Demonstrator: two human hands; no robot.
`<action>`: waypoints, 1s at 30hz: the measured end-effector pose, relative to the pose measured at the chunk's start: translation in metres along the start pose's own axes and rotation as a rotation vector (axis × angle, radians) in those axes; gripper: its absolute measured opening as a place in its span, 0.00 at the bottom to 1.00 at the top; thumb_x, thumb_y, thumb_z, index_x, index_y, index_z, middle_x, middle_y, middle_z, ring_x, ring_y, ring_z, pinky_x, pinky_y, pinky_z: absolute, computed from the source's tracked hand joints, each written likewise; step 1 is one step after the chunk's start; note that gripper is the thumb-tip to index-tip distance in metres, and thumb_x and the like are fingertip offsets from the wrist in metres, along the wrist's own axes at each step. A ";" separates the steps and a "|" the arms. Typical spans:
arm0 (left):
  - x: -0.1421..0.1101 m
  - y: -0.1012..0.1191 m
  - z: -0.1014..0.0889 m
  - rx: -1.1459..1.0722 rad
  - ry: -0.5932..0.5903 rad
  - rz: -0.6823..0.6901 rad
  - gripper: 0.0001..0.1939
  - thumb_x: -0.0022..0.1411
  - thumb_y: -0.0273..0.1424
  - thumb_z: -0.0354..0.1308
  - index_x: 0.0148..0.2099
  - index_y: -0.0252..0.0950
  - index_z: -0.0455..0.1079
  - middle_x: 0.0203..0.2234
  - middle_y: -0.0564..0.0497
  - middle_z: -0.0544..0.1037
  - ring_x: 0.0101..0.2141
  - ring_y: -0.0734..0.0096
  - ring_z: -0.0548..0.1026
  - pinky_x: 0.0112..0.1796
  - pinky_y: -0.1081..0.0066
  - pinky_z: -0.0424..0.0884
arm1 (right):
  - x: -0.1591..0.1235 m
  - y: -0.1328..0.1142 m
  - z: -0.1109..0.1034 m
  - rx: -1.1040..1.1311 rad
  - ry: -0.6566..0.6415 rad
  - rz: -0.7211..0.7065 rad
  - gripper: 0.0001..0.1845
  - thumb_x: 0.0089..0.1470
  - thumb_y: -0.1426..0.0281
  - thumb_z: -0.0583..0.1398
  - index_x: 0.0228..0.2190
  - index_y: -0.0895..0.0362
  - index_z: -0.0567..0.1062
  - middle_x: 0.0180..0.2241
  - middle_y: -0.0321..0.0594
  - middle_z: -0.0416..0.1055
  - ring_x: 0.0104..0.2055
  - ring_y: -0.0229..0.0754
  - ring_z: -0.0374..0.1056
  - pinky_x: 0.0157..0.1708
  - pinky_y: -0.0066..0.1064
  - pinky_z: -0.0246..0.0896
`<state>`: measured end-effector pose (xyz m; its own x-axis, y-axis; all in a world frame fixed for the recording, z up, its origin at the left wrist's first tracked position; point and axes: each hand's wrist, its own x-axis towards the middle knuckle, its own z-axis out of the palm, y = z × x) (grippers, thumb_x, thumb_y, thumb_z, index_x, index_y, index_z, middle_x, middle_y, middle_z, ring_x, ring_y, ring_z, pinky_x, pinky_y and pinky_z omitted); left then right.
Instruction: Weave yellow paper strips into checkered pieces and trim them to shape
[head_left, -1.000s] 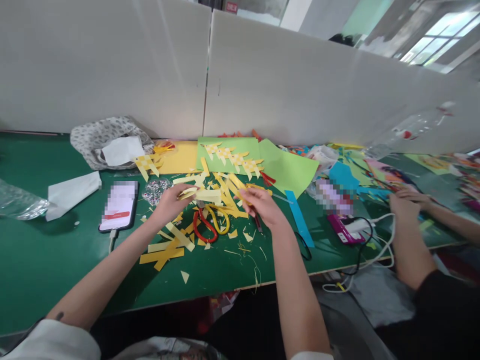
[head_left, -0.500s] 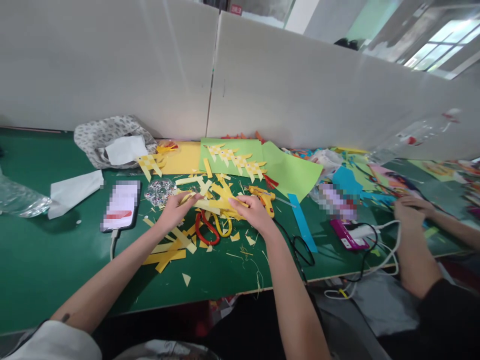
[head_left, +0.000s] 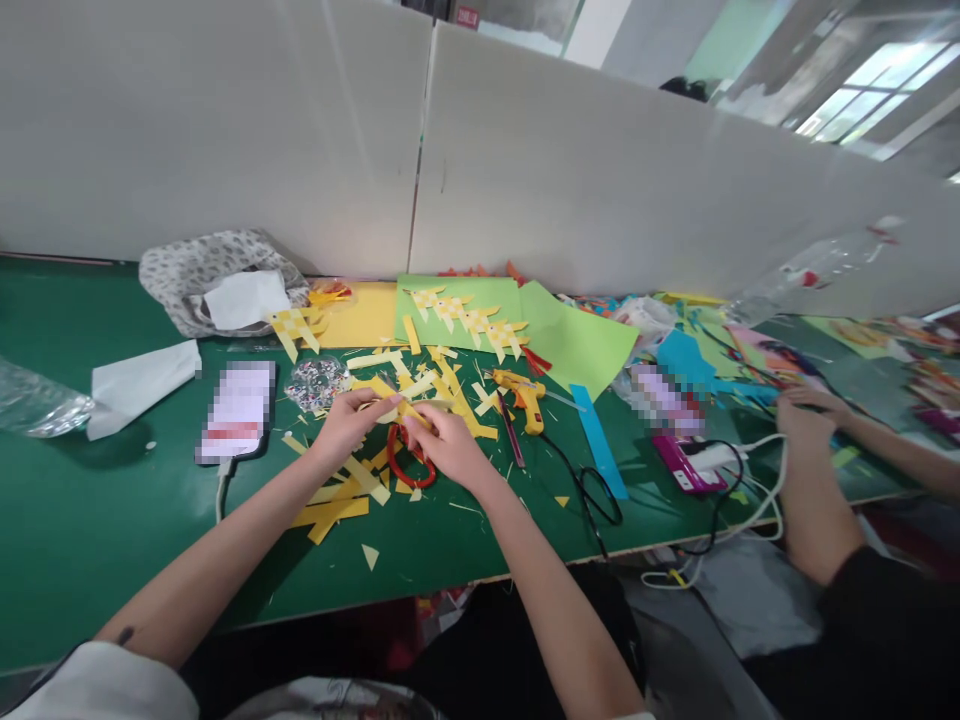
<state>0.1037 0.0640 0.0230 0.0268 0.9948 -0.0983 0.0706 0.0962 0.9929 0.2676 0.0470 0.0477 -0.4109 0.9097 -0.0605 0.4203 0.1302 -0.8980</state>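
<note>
My left hand (head_left: 349,425) is closed, pinching yellow paper strips (head_left: 409,408) over the heap of scraps. The fingers of my right hand (head_left: 444,442) are closed on the same strips, close beside the left. How the strips are folded or crossed is too small to tell. Just below the hands lie scissors with a red handle (head_left: 411,472), partly covered. Loose yellow strips (head_left: 469,405) and cuttings surround both hands. To the right rest a dark pink pen (head_left: 511,428) and a yellow glue gun (head_left: 527,393) with a black cord.
Woven yellow paper fish (head_left: 474,320) lie on a green sheet (head_left: 450,285) at the back. A bag of small beads (head_left: 316,385) and a phone (head_left: 238,410) lie left. A blue strip (head_left: 600,440), a magenta power bank (head_left: 690,465) and another person's arms (head_left: 814,480) are on the right.
My right hand has moved left toward my left hand, bringing the strips together. The pen and more of the glue gun now show where it was.
</note>
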 end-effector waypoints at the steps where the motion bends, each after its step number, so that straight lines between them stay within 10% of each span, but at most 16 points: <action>1: 0.001 -0.001 0.000 -0.022 0.017 -0.019 0.18 0.48 0.43 0.63 0.20 0.37 0.64 0.13 0.58 0.59 0.15 0.78 0.56 0.18 0.73 0.52 | -0.001 0.000 -0.004 0.029 -0.011 0.021 0.16 0.58 0.56 0.50 0.36 0.54 0.68 0.25 0.34 0.69 0.23 0.35 0.63 0.27 0.29 0.59; 5: 0.003 0.001 -0.003 -0.182 0.021 -0.029 0.23 0.48 0.41 0.64 0.17 0.37 0.56 0.14 0.60 0.50 0.14 0.81 0.50 0.17 0.73 0.48 | -0.005 0.004 -0.036 -0.098 0.020 0.145 0.18 0.56 0.57 0.53 0.44 0.52 0.69 0.36 0.38 0.72 0.29 0.35 0.68 0.29 0.28 0.62; 8: 0.005 0.005 -0.009 -0.334 0.055 -0.077 0.21 0.49 0.40 0.64 0.18 0.37 0.57 0.15 0.60 0.52 0.15 0.82 0.51 0.17 0.73 0.49 | -0.010 0.018 -0.066 -0.522 0.201 0.305 0.10 0.51 0.65 0.59 0.37 0.54 0.72 0.37 0.37 0.71 0.36 0.37 0.67 0.34 0.29 0.61; 14: 0.016 0.002 -0.020 -0.467 0.128 -0.126 0.17 0.45 0.39 0.66 0.24 0.36 0.62 0.17 0.60 0.58 0.15 0.84 0.53 0.15 0.75 0.46 | -0.014 0.041 -0.084 -0.650 0.171 0.465 0.09 0.39 0.70 0.67 0.18 0.56 0.72 0.29 0.40 0.71 0.35 0.44 0.67 0.32 0.32 0.57; 22: 0.024 -0.005 -0.027 -0.608 0.128 -0.126 0.15 0.44 0.37 0.67 0.28 0.34 0.65 0.19 0.60 0.60 0.14 0.86 0.53 0.14 0.78 0.46 | -0.028 0.034 -0.114 -0.460 0.133 0.376 0.06 0.44 0.72 0.64 0.29 0.57 0.77 0.27 0.37 0.75 0.30 0.38 0.70 0.33 0.31 0.62; 30: 0.023 -0.008 -0.026 -0.662 0.142 -0.118 0.15 0.44 0.34 0.68 0.27 0.32 0.66 0.18 0.60 0.60 0.14 0.87 0.54 0.12 0.81 0.47 | -0.011 0.030 -0.096 0.135 0.589 0.065 0.20 0.41 0.57 0.65 0.33 0.57 0.75 0.29 0.38 0.75 0.29 0.38 0.70 0.31 0.32 0.66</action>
<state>0.0780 0.0874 0.0147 -0.0780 0.9667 -0.2439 -0.5606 0.1598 0.8126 0.3627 0.0786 0.0630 0.1452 0.9844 0.0994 0.3075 0.0506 -0.9502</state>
